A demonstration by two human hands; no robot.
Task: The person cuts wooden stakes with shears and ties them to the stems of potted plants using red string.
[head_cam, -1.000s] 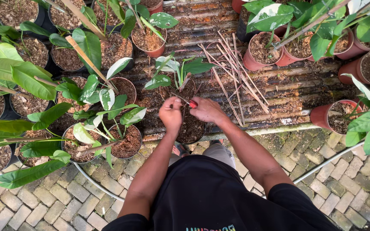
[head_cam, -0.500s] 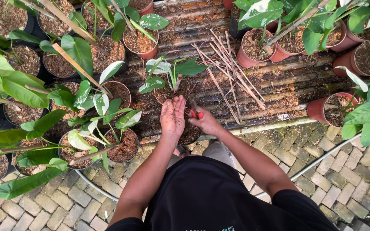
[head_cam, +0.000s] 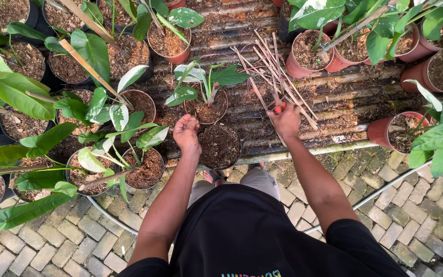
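Leafy pots (head_cam: pixel 142 166) flank soil pot (head_cam: pixel 220 145), sticks (head_cam: pixel 275 69) beyond

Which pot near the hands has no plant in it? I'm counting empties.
The dark pot beside the left hand holds only soil; the pot behind it carries a leafy plant.

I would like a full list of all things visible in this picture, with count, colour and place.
Bamboo bench: one, brown, under the pots.
Plant pots: many, black on the left, terracotta-red on the right, most holding green leafy plants.
Pot without plant: one, dark, between the hands.
Thin sticks: a bundle, pale brown, on the bench at the right hand.
Paving: grey-brown bricks, below.
Left hand: closed, at the plantless pot's rim.
Right hand: holds a red-handled tool.
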